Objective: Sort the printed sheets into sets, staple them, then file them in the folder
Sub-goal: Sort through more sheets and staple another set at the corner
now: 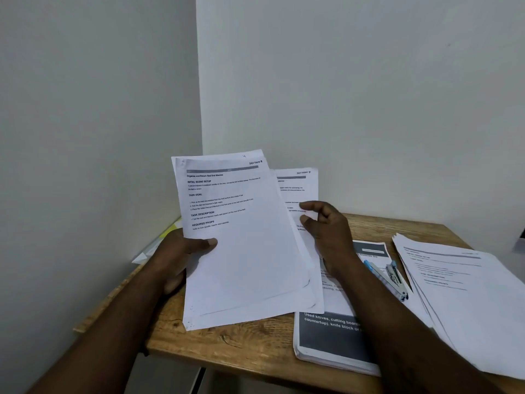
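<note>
I see the left hand (pixel 181 260) gripping the printed sheets (pixel 238 251) above the table (pixel 241 345), thumb on top. The right hand (pixel 329 234) pinches a back sheet (pixel 298 183) fanned out rightward. The stapler (pixel 389 275) lies on the right, beside a loose pile (pixel 460 280).

Both your forearms come up from the bottom edge and angle in toward each other, bare to the wrist. Your left grip (pixel 181 257) holds the sheets (pixel 241 251) by their left edge: the thumb (pixel 206 242) lies flat across the front page and the fingers are hidden behind. Your right grip (pixel 331 233) sits higher, back of the hand facing you, wrist bent slightly inward. Its forefinger and thumb curl to pinch the rear sheet (pixel 301 183) at its right edge.
</note>
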Motion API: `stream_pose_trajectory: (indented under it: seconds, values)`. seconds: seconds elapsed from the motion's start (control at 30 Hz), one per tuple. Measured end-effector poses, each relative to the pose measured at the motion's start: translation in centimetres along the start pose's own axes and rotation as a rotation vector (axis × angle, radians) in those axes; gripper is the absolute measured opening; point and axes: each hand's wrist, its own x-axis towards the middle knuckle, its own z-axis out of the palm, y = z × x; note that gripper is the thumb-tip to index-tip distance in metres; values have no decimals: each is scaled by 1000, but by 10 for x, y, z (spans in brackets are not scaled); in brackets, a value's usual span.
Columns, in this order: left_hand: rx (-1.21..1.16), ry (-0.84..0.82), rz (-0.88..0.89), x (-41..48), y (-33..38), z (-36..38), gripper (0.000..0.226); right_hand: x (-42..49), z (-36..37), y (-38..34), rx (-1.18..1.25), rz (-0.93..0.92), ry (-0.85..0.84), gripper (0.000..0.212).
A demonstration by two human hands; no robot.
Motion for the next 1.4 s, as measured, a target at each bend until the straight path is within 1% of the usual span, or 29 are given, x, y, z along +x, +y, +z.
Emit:
stream_pose_trajectory:
  seconds: [0.07,0.13,0.23,0.33,0.43,0.67,0.73,0.8,0.9,1.0,1.2,1.3,1.4]
  values:
    - [-3,-28,-1,-1,0,0,45,0,1,0,14,-14,9,34]
    - [-15,-42,-2,-2,-1,1,51,0,3,0,33,-27,20,44]
    - [-25,-13,7,-2,-1,1,45,-2,4,-4,39,-42,51,57]
    - [-16,26,21,-3,0,2,41,-5,3,-7,52,-41,65,59]
    - [-20,28,31,-5,2,4,41,-5,3,-9,66,-44,61,53]
    - [-2,68,38,-3,0,3,39,-6,4,-8,60,-76,61,30]
    - [13,84,37,-4,2,5,36,-7,6,-9,29,-117,63,29]
    - [24,87,37,-5,3,6,34,-7,7,-10,-28,-159,44,33]
    - [39,89,36,-5,3,6,34,-11,9,-14,-34,-188,0,37]
    - [38,85,37,-4,2,6,35,-13,10,-16,-34,-210,-15,37]
    - [51,79,44,-3,0,4,36,-16,13,-18,36,-244,-71,22]
    - [53,84,41,-2,-1,5,37,-16,14,-16,-54,-309,-99,14]
    - [67,86,46,-2,-1,6,36,-18,16,-14,-115,-334,-107,11]
